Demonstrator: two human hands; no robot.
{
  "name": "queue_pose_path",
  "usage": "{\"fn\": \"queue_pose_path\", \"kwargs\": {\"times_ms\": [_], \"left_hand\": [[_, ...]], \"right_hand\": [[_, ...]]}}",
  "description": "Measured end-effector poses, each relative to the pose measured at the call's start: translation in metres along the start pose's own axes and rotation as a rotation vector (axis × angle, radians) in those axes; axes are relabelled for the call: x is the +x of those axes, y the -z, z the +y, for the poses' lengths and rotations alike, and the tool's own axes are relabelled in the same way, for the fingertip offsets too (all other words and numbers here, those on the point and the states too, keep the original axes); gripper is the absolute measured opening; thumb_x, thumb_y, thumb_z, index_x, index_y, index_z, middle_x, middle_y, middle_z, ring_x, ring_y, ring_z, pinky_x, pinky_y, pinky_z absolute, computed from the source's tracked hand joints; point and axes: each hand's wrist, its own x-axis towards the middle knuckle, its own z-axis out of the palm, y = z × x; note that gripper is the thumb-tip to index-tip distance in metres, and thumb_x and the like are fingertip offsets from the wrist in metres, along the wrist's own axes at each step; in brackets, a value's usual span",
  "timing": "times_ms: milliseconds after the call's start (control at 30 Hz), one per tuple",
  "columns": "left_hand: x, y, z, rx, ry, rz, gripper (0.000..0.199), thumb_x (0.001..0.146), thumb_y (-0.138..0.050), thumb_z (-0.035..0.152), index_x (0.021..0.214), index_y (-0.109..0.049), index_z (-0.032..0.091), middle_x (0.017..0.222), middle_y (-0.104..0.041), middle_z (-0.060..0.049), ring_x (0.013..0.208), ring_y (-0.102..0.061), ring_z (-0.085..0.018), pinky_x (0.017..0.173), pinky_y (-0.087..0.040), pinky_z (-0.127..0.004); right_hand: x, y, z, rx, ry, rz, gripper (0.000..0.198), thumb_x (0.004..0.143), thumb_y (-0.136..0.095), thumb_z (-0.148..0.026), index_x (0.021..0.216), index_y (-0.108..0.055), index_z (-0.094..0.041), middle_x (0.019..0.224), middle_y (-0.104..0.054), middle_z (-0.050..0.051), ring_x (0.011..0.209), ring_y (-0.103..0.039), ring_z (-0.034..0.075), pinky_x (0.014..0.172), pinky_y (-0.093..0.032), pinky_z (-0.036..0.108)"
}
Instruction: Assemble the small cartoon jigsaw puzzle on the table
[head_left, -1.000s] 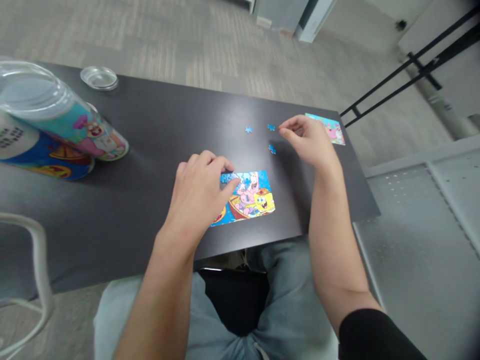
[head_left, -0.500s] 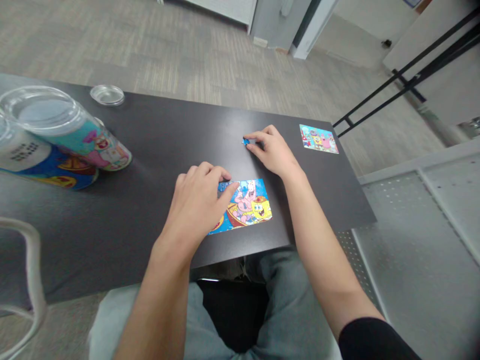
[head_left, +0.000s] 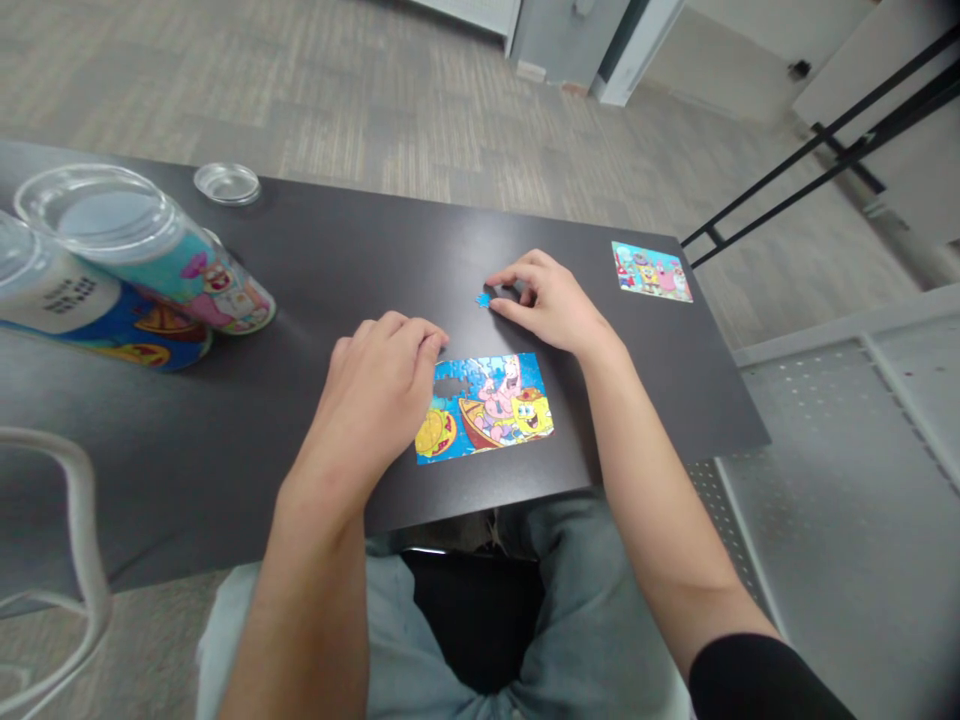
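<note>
A jigsaw puzzle (head_left: pixel 501 405) with a blue cartoon scene lies near the table's front edge, a dark gap showing in its upper left part. My left hand (head_left: pixel 381 385) rests over the puzzle's left edge, its thumb and index finger pressed together; anything between them is hidden. Beyond the puzzle, my right hand (head_left: pixel 551 305) pinches a small blue puzzle piece (head_left: pixel 483 300) low at the table top, between thumb and index finger. I cannot tell whether more than one piece is there.
Two cartoon-printed cans (head_left: pixel 217 290) with clear rims lie tilted on the left of the dark table (head_left: pixel 315 270). A clear round lid (head_left: pixel 227 184) is at the far edge. A picture card (head_left: pixel 652 271) lies at the far right. A white curved tube (head_left: pixel 84 530) stands at lower left.
My left hand has drawn back leftward off the puzzle, uncovering the gap and the burger picture. My right hand's fingers have shifted slightly, and the blue piece shows more. The view has moved a little.
</note>
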Motion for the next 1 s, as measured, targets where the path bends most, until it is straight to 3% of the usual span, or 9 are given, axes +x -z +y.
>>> {"fn": "queue_pose_path", "kwargs": {"times_ms": [167, 300, 433, 600, 767, 900, 1000], "left_hand": [[-0.001, 0.001, -0.006, -0.041, 0.014, 0.025, 0.04, 0.129, -0.049, 0.038, 0.125, -0.087, 0.029, 0.136, -0.09, -0.016, 0.127, -0.081, -0.045, 0.112, -0.062, -0.064], [-0.002, 0.002, -0.005, -0.063, 0.02, 0.045, 0.035, 0.128, -0.053, 0.038, 0.121, -0.086, 0.031, 0.132, -0.09, -0.014, 0.126, -0.081, -0.044, 0.113, -0.062, -0.062], [-0.002, 0.003, -0.002, -0.08, 0.069, 0.042, 0.03, 0.128, -0.055, 0.036, 0.129, -0.085, 0.032, 0.139, -0.089, -0.014, 0.134, -0.08, -0.044, 0.121, -0.06, -0.061], [-0.002, 0.002, -0.002, -0.109, 0.09, 0.068, 0.029, 0.127, -0.056, 0.032, 0.14, -0.081, 0.031, 0.144, -0.089, -0.015, 0.139, -0.08, -0.042, 0.125, -0.059, -0.06], [-0.003, 0.004, -0.006, -0.131, 0.052, 0.055, 0.027, 0.126, -0.058, 0.03, 0.141, -0.08, 0.028, 0.139, -0.088, -0.014, 0.132, -0.08, -0.041, 0.122, -0.061, -0.061], [-0.005, 0.008, -0.009, -0.148, 0.03, 0.042, 0.021, 0.12, -0.072, 0.029, 0.14, -0.079, 0.029, 0.136, -0.087, -0.012, 0.129, -0.08, -0.039, 0.124, -0.061, -0.059], [-0.006, 0.012, -0.009, -0.153, 0.011, 0.021, 0.023, 0.117, -0.078, 0.029, 0.139, -0.08, 0.029, 0.138, -0.086, -0.011, 0.131, -0.079, -0.039, 0.127, -0.06, -0.06]], "right_hand": [[0.0, -0.001, -0.007, 0.008, 0.014, -0.044, 0.023, 0.109, -0.093, -0.021, 0.13, -0.098, -0.028, 0.134, -0.083, 0.008, 0.09, -0.075, 0.025, 0.108, -0.071, 0.052], [0.002, -0.003, -0.01, -0.007, 0.001, -0.04, 0.017, 0.106, -0.092, -0.016, 0.118, -0.096, -0.028, 0.126, -0.084, 0.008, 0.105, -0.078, 0.03, 0.115, -0.067, 0.054], [-0.001, -0.002, -0.015, 0.022, -0.008, -0.066, 0.012, 0.102, -0.095, -0.017, 0.11, -0.091, -0.026, 0.123, -0.086, 0.009, 0.114, -0.08, 0.032, 0.119, -0.064, 0.053], [-0.006, 0.0, -0.018, 0.197, -0.006, -0.123, 0.019, 0.098, -0.1, -0.025, 0.108, -0.083, -0.026, 0.111, -0.087, 0.005, 0.105, -0.078, 0.028, 0.106, -0.065, 0.046], [-0.019, 0.004, -0.032, 0.448, 0.033, -0.207, 0.017, 0.103, -0.1, -0.032, 0.113, -0.088, -0.025, 0.101, -0.086, 0.002, 0.094, -0.076, 0.022, 0.091, -0.064, 0.039], [-0.036, 0.003, -0.044, 0.64, -0.053, -0.298, 0.016, 0.106, -0.103, -0.033, 0.109, -0.091, -0.023, 0.095, -0.089, 0.001, 0.085, -0.077, 0.019, 0.077, -0.062, 0.034], [-0.047, 0.002, -0.049, 0.711, -0.113, -0.339, 0.019, 0.101, -0.108, -0.028, 0.109, -0.092, -0.023, 0.097, -0.093, 0.002, 0.089, -0.083, 0.019, 0.08, -0.067, 0.032]]}}
